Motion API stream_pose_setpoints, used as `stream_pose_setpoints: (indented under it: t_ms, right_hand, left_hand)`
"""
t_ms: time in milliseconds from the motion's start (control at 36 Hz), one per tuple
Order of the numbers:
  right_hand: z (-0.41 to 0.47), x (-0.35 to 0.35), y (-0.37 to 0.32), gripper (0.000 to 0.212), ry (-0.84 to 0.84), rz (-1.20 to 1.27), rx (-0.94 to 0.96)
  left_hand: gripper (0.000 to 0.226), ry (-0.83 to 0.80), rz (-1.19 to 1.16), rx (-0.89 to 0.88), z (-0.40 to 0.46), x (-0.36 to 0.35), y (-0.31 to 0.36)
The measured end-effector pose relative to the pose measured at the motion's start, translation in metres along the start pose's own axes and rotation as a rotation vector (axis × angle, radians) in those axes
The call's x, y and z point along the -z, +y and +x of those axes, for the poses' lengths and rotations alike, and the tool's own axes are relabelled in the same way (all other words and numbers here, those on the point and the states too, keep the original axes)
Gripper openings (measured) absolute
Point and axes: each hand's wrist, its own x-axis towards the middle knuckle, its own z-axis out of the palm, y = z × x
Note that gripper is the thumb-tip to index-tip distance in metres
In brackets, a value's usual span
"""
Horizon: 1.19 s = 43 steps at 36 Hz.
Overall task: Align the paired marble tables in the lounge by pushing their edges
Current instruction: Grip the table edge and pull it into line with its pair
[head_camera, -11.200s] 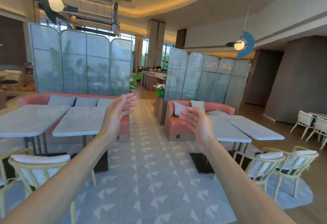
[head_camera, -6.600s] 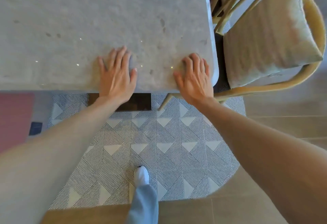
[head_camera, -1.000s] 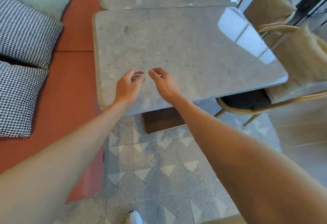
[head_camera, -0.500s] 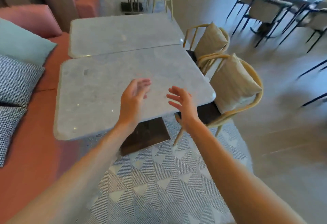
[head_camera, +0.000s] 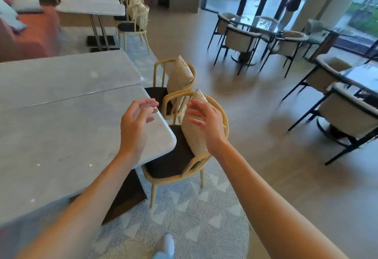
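While both hands (head_camera: 163,124) hover open and empty, the marble tables (head_camera: 61,119) run off-frame left.

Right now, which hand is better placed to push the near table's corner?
Left. The left hand hovers over the near marble table beside its rounded corner; the right hand hangs over the chair.

Both hands, left hand (head_camera: 135,124) and right hand (head_camera: 206,124), raised, fingers loosely spread.
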Motion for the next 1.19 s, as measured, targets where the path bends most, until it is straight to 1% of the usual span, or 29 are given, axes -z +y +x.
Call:
stream_pose_setpoints:
  t_ms: [56,167,306,361,444,528,639,722,833,917,972,1056,1194]
  right_hand:
    - [0.026,0.020,-0.001,0.026,0.005,0.000,0.009]
    - [0.085,0.055,-0.001,0.027,-0.009,-0.034,0.026]
    - [0.165,0.098,-0.013,0.025,-0.013,-0.087,-0.011]
    - [0.194,0.116,-0.020,0.023,-0.022,-0.098,0.000]
    - [0.244,0.149,-0.031,0.026,-0.016,-0.106,0.013]
    - [0.291,0.181,-0.036,0.027,-0.014,-0.086,0.023]
    - [0.349,0.218,-0.034,0.026,-0.037,-0.049,0.027]
    - [0.396,0.242,-0.024,0.025,-0.084,-0.016,0.018]
    - [0.451,0.261,-0.016,0.021,-0.186,0.052,-0.068]
    - [0.482,0.269,-0.018,0.019,-0.304,0.047,-0.114]
    - [0.503,0.270,-0.024,0.019,-0.389,0.030,-0.115]
    - [0.534,0.267,-0.027,0.021,-0.490,-0.005,-0.125]
    - [0.585,0.250,-0.011,0.025,-0.638,-0.034,-0.125]
  left_hand:
    - [0.026,-0.001,-0.031,0.009,0.019,-0.030,-0.011]
    - [0.024,-0.008,-0.105,0.009,0.067,-0.096,-0.032]
    - [0.024,-0.014,-0.165,0.026,0.134,-0.180,-0.044]
    - [0.023,-0.024,-0.159,0.025,0.154,-0.209,-0.048]
    - [0.029,-0.041,-0.152,0.055,0.186,-0.255,-0.051]
    - [0.028,-0.044,-0.122,0.061,0.211,-0.297,-0.056]
    - [0.031,-0.019,-0.088,0.089,0.237,-0.352,-0.066]
    - [0.034,0.070,-0.087,0.082,0.252,-0.395,-0.073]
    - [0.025,0.243,-0.123,0.096,0.271,-0.451,-0.075]
    - [0.025,0.347,-0.151,0.125,0.282,-0.481,-0.076]
    - [0.026,0.405,-0.143,0.136,0.289,-0.492,-0.077]
    - [0.022,0.504,-0.137,0.168,0.301,-0.496,-0.079]
    - [0.024,0.701,-0.122,0.193,0.328,-0.490,-0.093]
